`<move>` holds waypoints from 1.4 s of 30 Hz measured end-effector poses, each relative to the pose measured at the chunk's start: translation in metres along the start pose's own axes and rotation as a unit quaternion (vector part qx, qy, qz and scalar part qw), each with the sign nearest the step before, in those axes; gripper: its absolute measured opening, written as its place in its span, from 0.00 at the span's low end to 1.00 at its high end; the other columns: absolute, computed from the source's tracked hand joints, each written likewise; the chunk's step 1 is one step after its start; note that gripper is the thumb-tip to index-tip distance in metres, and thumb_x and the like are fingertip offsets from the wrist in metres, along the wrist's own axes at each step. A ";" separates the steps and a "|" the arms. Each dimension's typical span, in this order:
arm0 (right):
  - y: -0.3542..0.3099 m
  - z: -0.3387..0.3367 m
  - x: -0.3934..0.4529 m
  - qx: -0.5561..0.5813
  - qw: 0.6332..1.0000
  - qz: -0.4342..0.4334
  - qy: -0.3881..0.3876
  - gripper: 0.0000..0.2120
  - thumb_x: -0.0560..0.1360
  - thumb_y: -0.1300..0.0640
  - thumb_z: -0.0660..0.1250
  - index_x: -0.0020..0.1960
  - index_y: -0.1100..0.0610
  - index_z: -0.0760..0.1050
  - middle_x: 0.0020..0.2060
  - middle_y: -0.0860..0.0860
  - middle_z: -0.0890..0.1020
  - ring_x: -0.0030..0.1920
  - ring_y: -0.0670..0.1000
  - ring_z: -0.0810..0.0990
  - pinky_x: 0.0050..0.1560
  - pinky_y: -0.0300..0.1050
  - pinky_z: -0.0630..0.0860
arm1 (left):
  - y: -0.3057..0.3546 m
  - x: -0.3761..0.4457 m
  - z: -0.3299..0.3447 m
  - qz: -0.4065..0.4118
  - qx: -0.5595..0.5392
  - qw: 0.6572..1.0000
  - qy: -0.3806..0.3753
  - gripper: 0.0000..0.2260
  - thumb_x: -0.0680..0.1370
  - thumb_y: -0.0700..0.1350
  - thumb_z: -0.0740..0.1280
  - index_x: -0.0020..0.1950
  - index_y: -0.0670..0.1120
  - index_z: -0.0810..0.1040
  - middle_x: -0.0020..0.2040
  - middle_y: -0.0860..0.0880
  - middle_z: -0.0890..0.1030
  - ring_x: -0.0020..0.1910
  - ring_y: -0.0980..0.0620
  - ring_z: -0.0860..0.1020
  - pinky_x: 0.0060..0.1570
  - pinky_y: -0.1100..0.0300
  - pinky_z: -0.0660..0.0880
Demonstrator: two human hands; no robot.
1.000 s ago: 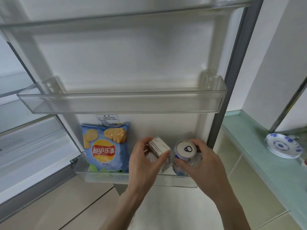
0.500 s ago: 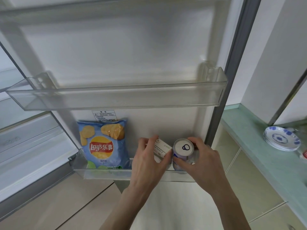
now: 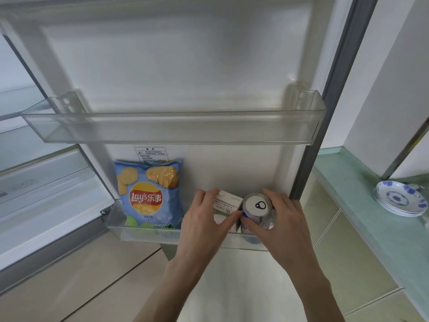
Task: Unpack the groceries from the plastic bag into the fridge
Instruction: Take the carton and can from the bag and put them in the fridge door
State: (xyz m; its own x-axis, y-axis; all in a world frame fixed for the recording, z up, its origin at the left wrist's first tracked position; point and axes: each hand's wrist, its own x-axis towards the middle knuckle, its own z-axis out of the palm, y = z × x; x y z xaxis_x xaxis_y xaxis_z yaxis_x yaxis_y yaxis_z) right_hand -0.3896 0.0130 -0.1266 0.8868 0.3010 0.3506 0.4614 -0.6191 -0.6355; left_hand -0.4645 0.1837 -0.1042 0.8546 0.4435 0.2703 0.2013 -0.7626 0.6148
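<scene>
Metal and rigid, the can [image 3: 257, 206] stands at the door shelf's [image 3: 148, 235] right end — the right hand [image 3: 282, 225] grasps its slick sides. The left hand [image 3: 204, 225] holds the light, crushable carton [image 3: 226, 203] beside it — best gripped by its flat faces.

A home kitchen; open fridge door [image 3: 176, 66], stacked plates [image 3: 399, 198].

Clear glossy plastic door bins: upper bin [image 3: 174, 131], lower bin [image 3: 144, 233]. Smooth white plastic door liner [image 3: 176, 66], faint sheen. Chip bag [image 3: 148, 194] at left end of lower bin: shiny crinkled foil-plastic. Carton [image 3: 226, 202]: matt white printed card. Can [image 3: 256, 206] at right end: brushed metal lid, glossy printed wall. Glazed ceramic plates [image 3: 399, 198], glossy. Pale green counter [image 3: 348, 182]: smooth, semi-gloss. Grey door seal [image 3: 325, 112]: matt, rubbery.
</scene>
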 end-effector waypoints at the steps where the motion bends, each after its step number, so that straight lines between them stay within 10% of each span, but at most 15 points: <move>1: 0.000 0.000 0.000 -0.009 1.000 0.002 -0.003 0.37 0.64 0.40 0.82 0.68 0.53 0.75 0.57 0.48 0.82 0.57 0.53 0.76 0.56 0.49 0.78 | 0.000 -0.001 0.001 -0.001 0.003 1.000 0.003 0.27 0.75 0.62 0.73 0.69 0.52 0.74 0.59 0.55 0.76 0.59 0.56 0.79 0.40 0.81 0.68; 11: -0.015 -0.010 -0.007 -0.062 0.998 -0.005 -0.006 0.40 0.71 0.32 0.70 0.74 0.54 0.69 0.64 0.50 0.78 0.62 0.55 0.76 0.61 0.51 0.76 | -0.004 -0.010 -0.003 0.035 0.037 0.999 0.000 0.30 0.79 0.66 0.63 0.76 0.52 0.66 0.67 0.54 0.73 0.65 0.54 0.75 0.54 0.61 0.78; 20: -0.053 -0.059 -0.055 -0.043 0.995 -0.006 0.091 0.30 0.80 0.35 0.62 0.78 0.47 0.66 0.74 0.43 0.72 0.75 0.45 0.69 0.73 0.41 0.66 | -0.024 -0.025 -0.040 0.170 0.018 0.985 -0.015 0.29 0.81 0.60 0.64 0.79 0.50 0.65 0.77 0.53 0.69 0.77 0.52 0.65 0.74 0.57 0.65; 42: -0.072 -0.179 -0.295 -0.371 0.873 0.194 0.252 0.32 0.81 0.38 0.60 0.79 0.55 0.66 0.77 0.51 0.71 0.80 0.52 0.64 0.78 0.58 0.63 | 0.108 -0.159 0.001 0.472 -0.106 0.871 -0.086 0.27 0.81 0.58 0.64 0.74 0.42 0.73 0.72 0.45 0.75 0.74 0.42 0.71 0.72 0.43 0.70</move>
State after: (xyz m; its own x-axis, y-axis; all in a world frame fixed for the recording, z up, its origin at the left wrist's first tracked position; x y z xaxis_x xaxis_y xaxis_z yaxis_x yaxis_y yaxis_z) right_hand -0.6892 -0.1618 -0.0613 0.7618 -0.2774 0.5855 -0.1801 -0.9588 -0.2198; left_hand -0.5783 0.0310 -0.0814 0.6538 -0.4252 0.6258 -0.7072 -0.6374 0.3057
